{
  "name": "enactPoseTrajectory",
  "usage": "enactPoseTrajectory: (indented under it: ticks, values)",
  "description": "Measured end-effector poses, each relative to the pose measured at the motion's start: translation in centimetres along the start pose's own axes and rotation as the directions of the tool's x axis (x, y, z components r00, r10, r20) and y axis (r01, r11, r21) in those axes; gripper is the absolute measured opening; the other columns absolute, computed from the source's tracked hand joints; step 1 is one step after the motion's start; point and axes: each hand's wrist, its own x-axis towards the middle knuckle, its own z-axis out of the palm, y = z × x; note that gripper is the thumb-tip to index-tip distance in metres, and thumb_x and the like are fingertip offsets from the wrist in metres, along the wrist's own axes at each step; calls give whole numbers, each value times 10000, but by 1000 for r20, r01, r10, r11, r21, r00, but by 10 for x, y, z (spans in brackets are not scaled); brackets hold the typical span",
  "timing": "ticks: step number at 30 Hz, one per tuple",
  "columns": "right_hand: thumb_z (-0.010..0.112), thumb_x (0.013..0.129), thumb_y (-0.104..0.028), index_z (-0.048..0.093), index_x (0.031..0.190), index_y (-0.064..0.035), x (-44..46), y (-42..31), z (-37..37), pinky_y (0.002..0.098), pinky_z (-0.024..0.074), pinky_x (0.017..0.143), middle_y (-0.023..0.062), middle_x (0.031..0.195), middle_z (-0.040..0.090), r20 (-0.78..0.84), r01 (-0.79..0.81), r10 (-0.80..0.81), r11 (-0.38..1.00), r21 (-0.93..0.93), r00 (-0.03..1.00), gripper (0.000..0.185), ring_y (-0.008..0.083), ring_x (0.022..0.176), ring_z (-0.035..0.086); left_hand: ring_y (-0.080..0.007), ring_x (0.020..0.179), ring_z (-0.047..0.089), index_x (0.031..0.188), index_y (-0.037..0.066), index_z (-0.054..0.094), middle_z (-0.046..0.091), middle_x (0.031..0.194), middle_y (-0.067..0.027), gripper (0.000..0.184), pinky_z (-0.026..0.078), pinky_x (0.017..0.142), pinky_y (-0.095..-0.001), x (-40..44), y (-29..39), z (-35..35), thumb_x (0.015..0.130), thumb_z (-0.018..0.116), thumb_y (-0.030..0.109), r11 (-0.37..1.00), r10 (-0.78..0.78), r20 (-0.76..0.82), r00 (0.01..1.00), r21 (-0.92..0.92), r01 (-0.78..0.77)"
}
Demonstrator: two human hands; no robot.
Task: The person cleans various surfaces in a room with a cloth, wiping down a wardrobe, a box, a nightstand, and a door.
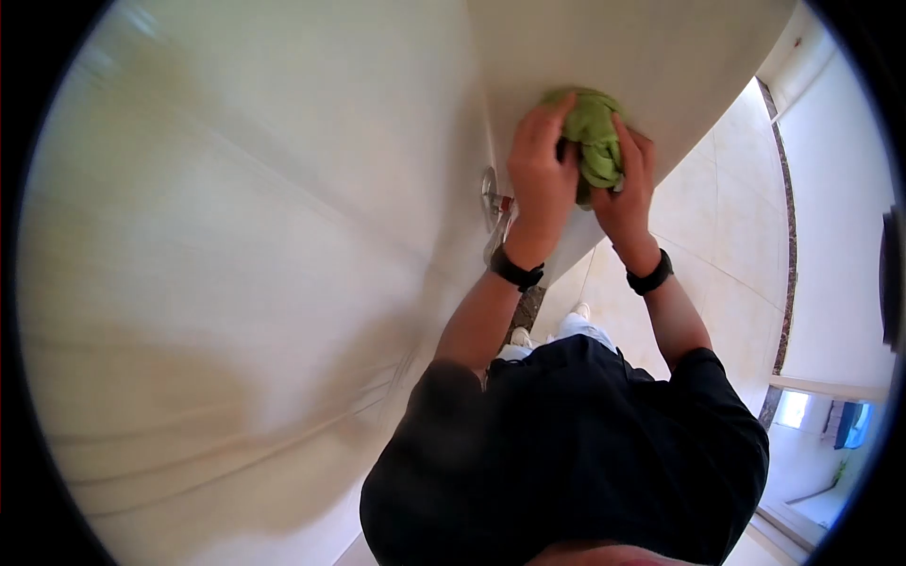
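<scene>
A crumpled green cloth (596,127) is bunched up between my two hands, in front of a pale, smooth panel (651,47). My left hand (541,170) grips the cloth from its left side, with the fingers curled over it. On the other side, my right hand (630,193) is closed around its right and lower part. Some fingertips are hidden by the folds. Whether the cloth touches the panel, I cannot tell. Each wrist wears a dark band.
A metal handle (491,198) with a red spot is close to my left wrist. The broad, pale, shiny surface (236,236) fills the left. Tiled floor (727,208) with a dark border strip runs along the right, beside a white wall (835,217). A doorway (821,453) shows at lower right.
</scene>
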Motion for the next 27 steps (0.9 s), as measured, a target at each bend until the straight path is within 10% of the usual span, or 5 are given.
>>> enactPoseTrajectory:
  ticks: [5,15,23,27]
  values:
    - [701,673,71,467,1318,-17,-60,49,-6,409,442,945,198,1206,488,-10,-20,19,995,-97,1000,692,355,1099,513,-304,936,597,1165,119,618,615,1042,-105,513,518,787,-389,-45,-21,20,688,650,-67,995,84,108,991,49,-90]
    - [573,689,82,502,1265,-48,-118,64,-36,419,439,933,193,1169,515,309,-230,220,973,-5,925,595,393,1085,511,-327,942,597,1191,88,555,607,1066,-115,465,518,790,-412,-123,-24,23,741,660,35,946,-217,282,935,297,130]
    - [735,675,-5,517,1213,-30,-67,-35,43,421,441,907,171,1152,539,321,50,-238,866,498,917,581,351,1050,534,-342,1075,543,1321,105,488,534,1210,-149,555,488,862,-414,-99,69,-120,801,674,154,834,-315,-35,948,466,295]
    - [769,670,-56,537,1209,-33,-98,-101,84,396,453,887,176,1140,524,378,-77,-367,623,779,850,588,341,1041,533,-330,1001,562,1310,110,519,535,1151,-140,580,509,786,-406,-136,115,-189,764,709,154,666,-286,-177,942,670,328]
